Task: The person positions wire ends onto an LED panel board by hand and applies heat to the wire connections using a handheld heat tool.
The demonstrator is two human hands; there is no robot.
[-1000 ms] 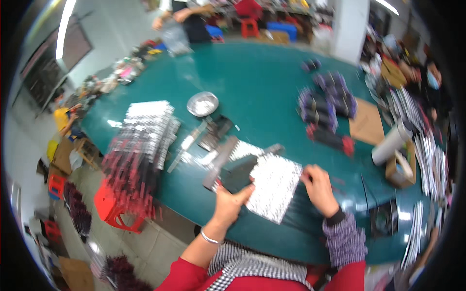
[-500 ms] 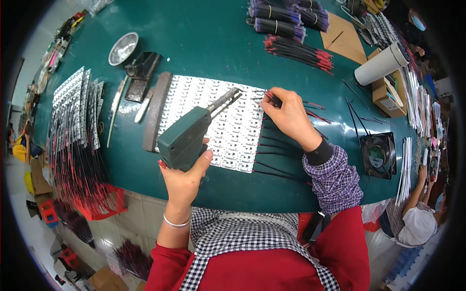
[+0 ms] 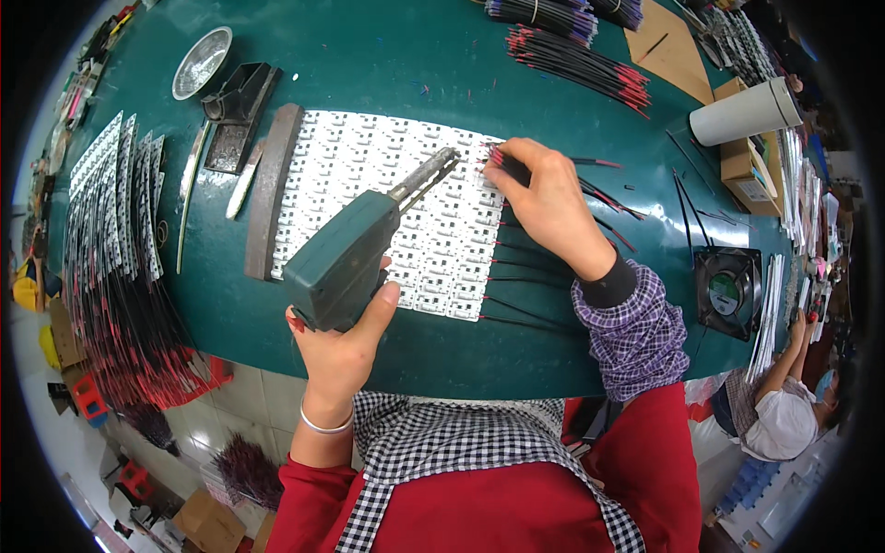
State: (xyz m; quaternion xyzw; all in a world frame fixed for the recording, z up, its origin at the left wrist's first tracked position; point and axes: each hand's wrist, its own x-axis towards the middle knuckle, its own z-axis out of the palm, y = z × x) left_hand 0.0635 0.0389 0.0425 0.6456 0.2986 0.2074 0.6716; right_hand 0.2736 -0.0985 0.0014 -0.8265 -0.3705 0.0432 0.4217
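My left hand (image 3: pixel 343 355) is wrapped round the grip of a dark green soldering gun (image 3: pixel 334 263). Its metal tip points up and to the right, over a white panel of small circuit boards (image 3: pixel 359 161). With thumb and fingers pinched, my right hand (image 3: pixel 558 203) holds thin black and red wires (image 3: pixel 502 158) at the panel's upper right edge. The gun's tip is a short way left of those fingertips; whether it touches the panel I cannot tell. Several black wires (image 3: pixel 530 278) stick out from the panel's right edge below my right hand.
A dark metal bar (image 3: pixel 274 194) lies along the panel's left edge. Beyond it are a black stand (image 3: pixel 241 111) and a metal bowl (image 3: pixel 202 63). Wired strips (image 3: pixel 120 240) hang over the table at left. A fan (image 3: pixel 728 290), white cylinder (image 3: pixel 747 111) and wire bundles (image 3: pixel 581 72) lie right.
The whole view has shifted a little. My right fingertips have moved slightly left, inward over the panel's edge, and the gap to the soldering gun's tip is smaller. Both hands keep their hold.
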